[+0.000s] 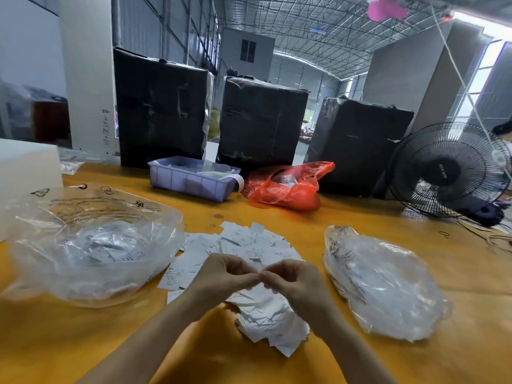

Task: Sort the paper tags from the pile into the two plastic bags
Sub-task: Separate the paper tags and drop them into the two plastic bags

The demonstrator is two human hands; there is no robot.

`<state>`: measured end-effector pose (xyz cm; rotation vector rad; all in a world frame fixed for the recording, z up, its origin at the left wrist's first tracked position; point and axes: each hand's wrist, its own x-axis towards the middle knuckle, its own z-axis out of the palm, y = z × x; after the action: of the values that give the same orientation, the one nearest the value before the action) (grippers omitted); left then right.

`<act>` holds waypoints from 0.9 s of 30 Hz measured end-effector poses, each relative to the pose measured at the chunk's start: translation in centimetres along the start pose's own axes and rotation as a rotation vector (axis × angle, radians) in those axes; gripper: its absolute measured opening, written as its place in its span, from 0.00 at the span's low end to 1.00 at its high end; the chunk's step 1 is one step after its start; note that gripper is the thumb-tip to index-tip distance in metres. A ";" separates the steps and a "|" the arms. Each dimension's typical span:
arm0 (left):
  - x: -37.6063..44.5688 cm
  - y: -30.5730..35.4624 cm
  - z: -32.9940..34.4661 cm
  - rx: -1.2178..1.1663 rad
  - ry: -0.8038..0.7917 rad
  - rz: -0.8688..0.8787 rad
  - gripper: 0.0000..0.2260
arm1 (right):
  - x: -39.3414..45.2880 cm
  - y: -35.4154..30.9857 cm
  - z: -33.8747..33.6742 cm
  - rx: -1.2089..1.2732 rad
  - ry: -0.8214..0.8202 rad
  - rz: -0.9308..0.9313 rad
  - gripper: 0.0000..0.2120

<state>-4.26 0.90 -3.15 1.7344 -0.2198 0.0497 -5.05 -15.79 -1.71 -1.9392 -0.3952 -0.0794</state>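
Both hands are raised over the tag pile [249,253] at mid-counter. The left hand [219,275] and right hand [293,278] have fingers curled, fingertips meeting at one point; they appear to pinch something small between them, probably a tag being separated or read, though the item itself is blurred and cannot be confirmed.

The pile lies loose on the yellow counter [360,217], directly between the two bags, so that either bag is reachable with a short sideways move. The left bag [91,245] lies wide and slack, with tags visible through the plastic. The right bag [385,284] lies flatter and also holds tags; its opening cannot be made out.

Behind the pile: a purple bin [191,180], a red bag [288,187], three black-wrapped boxes [260,120] and a fan [448,170] at the right, well apart from the work. Nothing stands between the pile and either bag. Judgement: loose tags could scatter if the fan is running.
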 end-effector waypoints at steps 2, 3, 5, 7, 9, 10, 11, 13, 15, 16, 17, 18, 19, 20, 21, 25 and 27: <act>0.2 -0.1 -0.4 -0.109 0.081 -0.038 0.02 | 0.0 0.5 0.3 0.103 0.075 0.042 0.03; 0.3 -0.2 -0.5 -0.201 0.113 -0.071 0.03 | 0.1 0.7 0.6 0.146 0.074 0.070 0.03; 0.6 -0.4 -0.7 -0.396 0.187 -0.119 0.04 | 0.3 0.8 1.1 0.138 0.054 0.069 0.03; 1.0 -0.6 -1.0 -0.541 0.328 -0.109 0.01 | 1.0 1.0 1.3 -0.059 0.133 -0.015 0.04; 1.4 -0.9 -1.4 -0.588 0.487 -0.090 0.03 | 2.2 1.3 1.1 -0.335 0.196 -0.105 0.05; 1.5 -1.2 -1.7 -0.588 0.552 -0.089 0.03 | 2.7 1.4 1.2 -0.443 0.179 -0.134 0.07; 1.6 -1.5 -1.9 -0.576 0.604 -0.092 0.03 | 3.3 1.5 1.4 -0.519 0.147 -0.155 0.08; 1.8 -2.0 -2.2 -0.548 0.672 -0.101 0.03 | 4.3 1.8 2.5 -0.627 0.076 -0.183 0.12; 2.1 -2.3 -2.3 -0.520 0.701 -0.100 0.02 | 5.3 1.9 3.8 -0.716 -0.052 -0.197 0.21; 2.1 -2.4 -2.3 -0.504 0.706 -0.095 0.02 | 5.8 1.9 4.4 -0.760 -0.131 -0.201 0.26; 2.2 -2.4 -2.3 -0.488 0.708 -0.088 0.02 | 6.3 1.8 4.9 -0.803 -0.194 -0.203 0.30; 2.2 -2.4 -2.3 -0.469 0.708 -0.081 0.02 | 6.8 1.7 5.2 -0.838 -0.234 -0.200 0.32; 2.2 -2.4 -2.2 -0.448 0.704 -0.075 0.04 | 7.2 1.6 5.4 -0.867 -0.256 -0.192 0.33; 2.2 -2.5 -2.2 -0.432 0.699 -0.070 0.05 | 7.5 1.6 5.6 -0.890 -0.262 -0.187 0.32; 2.2 -2.6 -2.1 -0.419 0.692 -0.067 0.04 | 7.8 1.6 5.7 -0.908 -0.260 -0.183 0.31; 2.2 -2.8 -2.1 -0.393 0.664 -0.063 0.01 | 8.3 1.5 5.1 -0.971 -0.158 -0.252 0.20; 2.2 -2.8 -2.1 -0.363 0.634 -0.056 0.01 | 8.1 1.4 4.3 -0.956 -0.037 -0.290 0.11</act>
<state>-1.45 3.11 -5.19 1.2878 0.2732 0.4819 2.42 -10.42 -2.76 -2.8026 -0.7532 -0.4955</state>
